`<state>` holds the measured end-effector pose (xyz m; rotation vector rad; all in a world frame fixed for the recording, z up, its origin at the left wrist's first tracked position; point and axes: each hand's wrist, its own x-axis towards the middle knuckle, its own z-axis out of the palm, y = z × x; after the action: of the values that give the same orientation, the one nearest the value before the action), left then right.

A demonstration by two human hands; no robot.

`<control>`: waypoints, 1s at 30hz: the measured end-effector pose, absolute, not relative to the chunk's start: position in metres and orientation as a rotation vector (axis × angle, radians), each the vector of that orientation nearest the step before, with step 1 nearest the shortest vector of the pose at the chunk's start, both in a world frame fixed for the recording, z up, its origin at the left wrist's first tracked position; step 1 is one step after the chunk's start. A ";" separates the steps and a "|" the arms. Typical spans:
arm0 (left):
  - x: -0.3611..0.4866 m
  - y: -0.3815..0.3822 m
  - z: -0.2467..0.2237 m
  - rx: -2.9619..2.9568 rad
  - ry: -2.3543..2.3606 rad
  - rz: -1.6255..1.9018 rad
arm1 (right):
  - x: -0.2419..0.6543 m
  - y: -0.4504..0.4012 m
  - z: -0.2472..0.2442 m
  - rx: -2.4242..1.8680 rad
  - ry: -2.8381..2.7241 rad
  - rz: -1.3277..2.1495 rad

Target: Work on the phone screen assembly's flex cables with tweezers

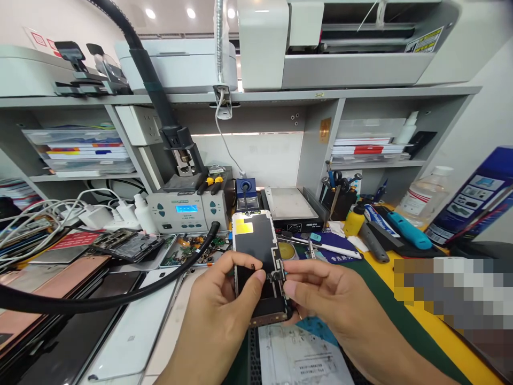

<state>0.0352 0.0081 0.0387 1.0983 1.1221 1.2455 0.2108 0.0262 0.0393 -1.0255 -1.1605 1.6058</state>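
An opened phone (256, 246), tilted up in the middle of the view, shows a dark inner face, a light metal rim and a yellow sticker (243, 226) near its top. My left hand (228, 299) grips it from the left, thumb and index finger lying across the front. A tiny dark part shows by those fingertips; whether it is loose or attached, I cannot tell. On the right edge, the fingers of my right hand (324, 291) are closed against the phone, close to small connectors and flex pieces. The backs of both hands' grips are hidden behind it.
A hot air station (188, 208) stands behind, its black hose (100, 302) curving across the left. Several phones, including a white one (134, 326), lie there. A heating plate (294, 208), tweezers and bottles sit at the back right. Below the phone lies a printed bag (302, 355).
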 end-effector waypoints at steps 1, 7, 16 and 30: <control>0.034 0.009 0.039 1.063 1.095 1.246 | 0.211 0.027 0.040 -1.005 -1.126 1.647; 0.035 0.014 0.044 0.968 1.044 1.312 | 0.211 0.027 0.044 -0.945 -0.975 1.815; 0.036 0.013 0.046 0.937 0.998 1.328 | 0.210 0.028 0.047 -0.992 -0.943 1.797; 0.038 0.015 0.041 0.905 0.963 1.033 | 0.212 0.028 0.041 -1.030 -1.271 1.589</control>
<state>0.0378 0.0147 0.0410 0.9048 0.9629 1.0333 0.2118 0.0276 0.0406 -1.0300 -1.2713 1.5895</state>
